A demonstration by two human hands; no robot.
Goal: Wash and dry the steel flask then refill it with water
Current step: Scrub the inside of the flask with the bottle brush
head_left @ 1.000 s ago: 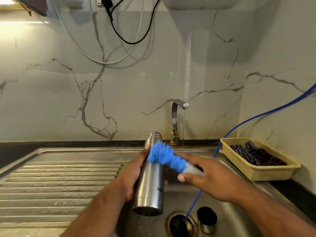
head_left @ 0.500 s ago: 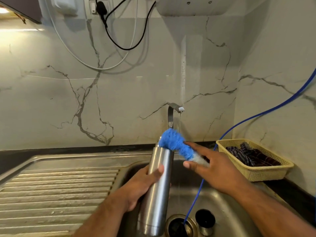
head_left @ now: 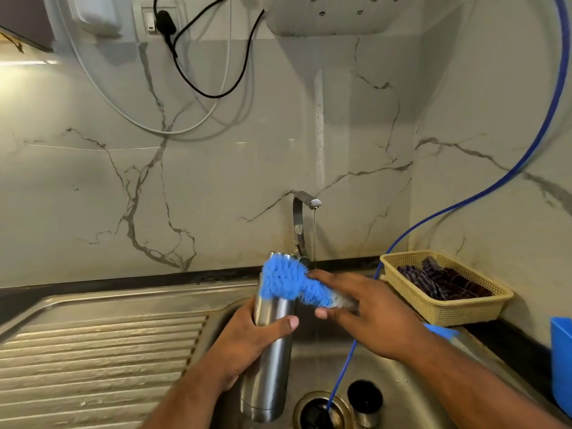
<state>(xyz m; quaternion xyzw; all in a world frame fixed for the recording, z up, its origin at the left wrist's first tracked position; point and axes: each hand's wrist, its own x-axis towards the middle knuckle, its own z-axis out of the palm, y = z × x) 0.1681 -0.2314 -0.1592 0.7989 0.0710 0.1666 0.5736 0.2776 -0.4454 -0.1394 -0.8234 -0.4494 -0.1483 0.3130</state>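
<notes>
Ribbed drainboard [head_left: 93, 351] at left. Left hand [head_left: 247, 345] grips the flask [head_left: 272, 366] around its upper body, fingers wrapped behind it and thumb across the front. Flask is over the sink [head_left: 402, 376], mouth up and leaning slightly, with its base low in the basin, just left of the drain [head_left: 312, 410]. Blue brush [head_left: 288, 283] has its bristles pressed on the flask's neck and top; this part is blurred, so I can't tell whether any bristles are inside the mouth. Tap [head_left: 298, 218] behind the flask is running, a thin stream falling just right of the brush. Right hand [head_left: 371, 314] holds the brush's pale handle, pinched between thumb and curled fingers, with the forefinger laid out along the bristles. Blue hose [head_left: 464, 202] comes down from top right, passes behind the right hand and ends in the drain. Small steel cup [head_left: 365, 397] with a dark top stands on the sink floor, just right of the drain. Yellow basket [head_left: 445, 317] sits on the counter in the right corner, with dark checked cloth [head_left: 442, 280] inside. Blue tub [head_left: 561, 360] is cut off at the right edge.
</notes>
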